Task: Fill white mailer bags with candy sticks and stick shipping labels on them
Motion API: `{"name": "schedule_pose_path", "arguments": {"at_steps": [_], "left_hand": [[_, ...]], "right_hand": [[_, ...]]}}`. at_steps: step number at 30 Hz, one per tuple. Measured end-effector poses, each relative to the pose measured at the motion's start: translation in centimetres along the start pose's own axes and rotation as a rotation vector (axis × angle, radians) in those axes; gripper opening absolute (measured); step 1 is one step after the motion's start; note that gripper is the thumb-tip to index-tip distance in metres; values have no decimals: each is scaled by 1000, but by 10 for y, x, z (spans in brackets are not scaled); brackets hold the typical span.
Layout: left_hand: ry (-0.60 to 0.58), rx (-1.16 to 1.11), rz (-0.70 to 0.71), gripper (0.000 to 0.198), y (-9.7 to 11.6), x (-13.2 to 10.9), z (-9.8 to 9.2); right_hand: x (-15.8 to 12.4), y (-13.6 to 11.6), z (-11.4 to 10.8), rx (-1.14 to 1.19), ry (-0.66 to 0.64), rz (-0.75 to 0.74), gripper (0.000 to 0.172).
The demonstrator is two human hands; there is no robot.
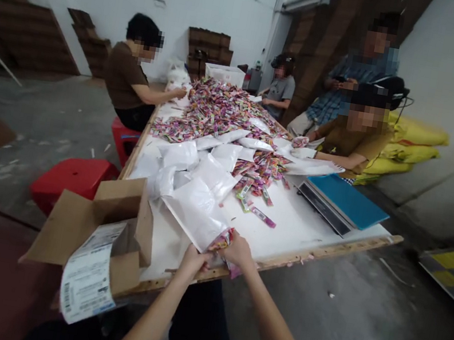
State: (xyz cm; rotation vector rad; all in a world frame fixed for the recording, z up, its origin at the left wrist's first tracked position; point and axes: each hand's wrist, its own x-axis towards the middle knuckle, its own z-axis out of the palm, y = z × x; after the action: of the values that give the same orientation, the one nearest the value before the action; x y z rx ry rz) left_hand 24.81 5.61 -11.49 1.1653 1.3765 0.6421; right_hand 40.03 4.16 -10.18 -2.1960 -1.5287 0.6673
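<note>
At the near edge of the white table [304,229] my left hand [194,260] pinches the open mouth of a white plastic bag [198,210] that lies flat on the tabletop. My right hand [238,251] is closed on a bunch of colourful candy sachets [221,241] at the bag's opening. More white bags [194,159] are piled just beyond. A few loose sachets [260,196] lie to the right of them.
A big heap of sachets [220,108] covers the far half of the table, with several seated people around it. A blue-topped scale [341,203] sits at the right edge. An open cardboard box [100,236] stands at my left, and red stools [73,176] beside the table.
</note>
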Motion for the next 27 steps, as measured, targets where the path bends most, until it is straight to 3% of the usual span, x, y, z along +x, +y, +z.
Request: {"name": "schedule_pose_path", "arguments": {"at_steps": [2,6,10,13,18,22,27], "left_hand": [[-30,37,-27,9,2,2,3],[-41,87,31,3,9,-5,7],[-59,94,100,3,7,-30,6],[-89,97,93,21,-3,-53,7],[-121,66,49,30,-25,-74,10],[-120,54,68,37,-36,-71,9],[-116,93,126,40,-40,-76,-5]], "right_hand": [[0,1,-1,25,7,10,57],[-3,2,-13,173,-34,7,52],[-17,2,-38,288,-57,-89,48],[-37,-1,-47,277,-101,-98,46],[-61,-7,-25,207,-133,32,54],[-63,-10,-6,45,-27,10,65],[-61,-14,1,-51,-24,6,68]]}}
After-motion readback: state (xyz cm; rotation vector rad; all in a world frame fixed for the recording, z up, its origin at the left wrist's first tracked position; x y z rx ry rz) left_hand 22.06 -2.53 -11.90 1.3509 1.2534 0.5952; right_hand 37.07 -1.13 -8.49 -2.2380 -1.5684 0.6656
